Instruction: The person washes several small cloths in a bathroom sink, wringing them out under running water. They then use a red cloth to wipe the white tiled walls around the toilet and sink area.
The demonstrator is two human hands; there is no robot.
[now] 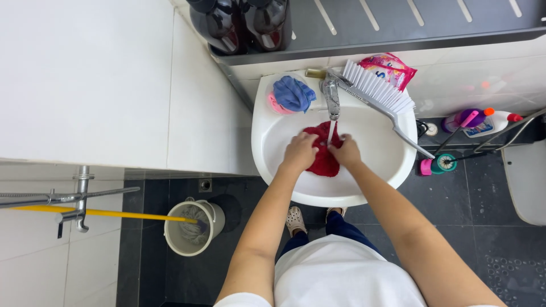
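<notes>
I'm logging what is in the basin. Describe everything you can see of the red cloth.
The red cloth is a soft, crumpled piece of fabric, bunched rather than spread, lying in the white ceramic basin directly below the chrome tap, whose thin stream of water falls onto it. The left hand grips its left side and the right hand its right. It looks wet.

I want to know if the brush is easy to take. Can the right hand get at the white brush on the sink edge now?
Probably yes. The right hand is on the red cloth in the basin, and the white brush lies uncovered on the rim beside the tap, with nothing between them.
</notes>
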